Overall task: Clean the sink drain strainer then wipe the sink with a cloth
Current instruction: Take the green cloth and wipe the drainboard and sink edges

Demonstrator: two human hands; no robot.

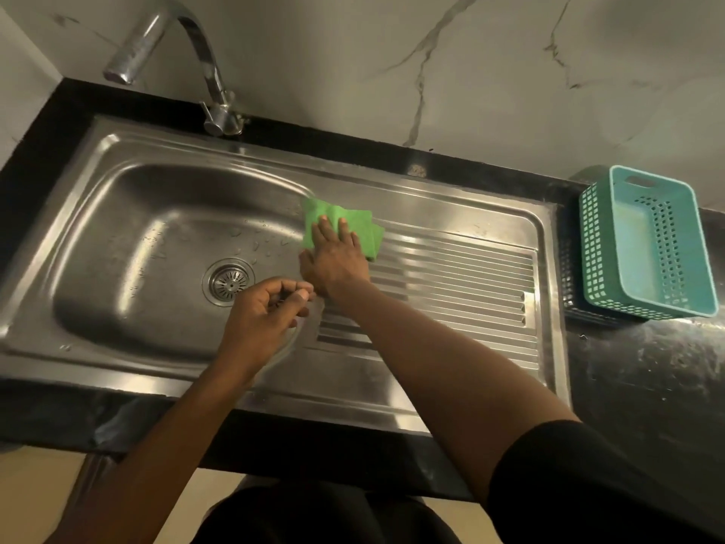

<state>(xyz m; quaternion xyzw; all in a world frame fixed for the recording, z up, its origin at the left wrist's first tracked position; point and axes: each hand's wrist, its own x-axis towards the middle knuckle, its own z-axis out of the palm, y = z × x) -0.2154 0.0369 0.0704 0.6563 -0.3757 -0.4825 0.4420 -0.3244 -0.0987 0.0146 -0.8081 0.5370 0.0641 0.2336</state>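
Note:
A steel sink (129,214) has a round drain strainer (229,281) seated in the bottom of its basin, with water drops around it. A folded green cloth (333,221) lies on the ridge between basin and drainboard. My right hand (333,261) presses flat on the cloth, fingers spread over it. My left hand (266,308) hovers over the basin's right edge, just right of the strainer, with fingers curled towards the thumb; whether it holds anything I cannot tell.
A chrome tap (176,60) arches over the back left of the sink. The ribbed drainboard (451,284) lies to the right. A teal perforated basket (647,241) stands on the black counter (647,386) at the far right. A marble wall rises behind.

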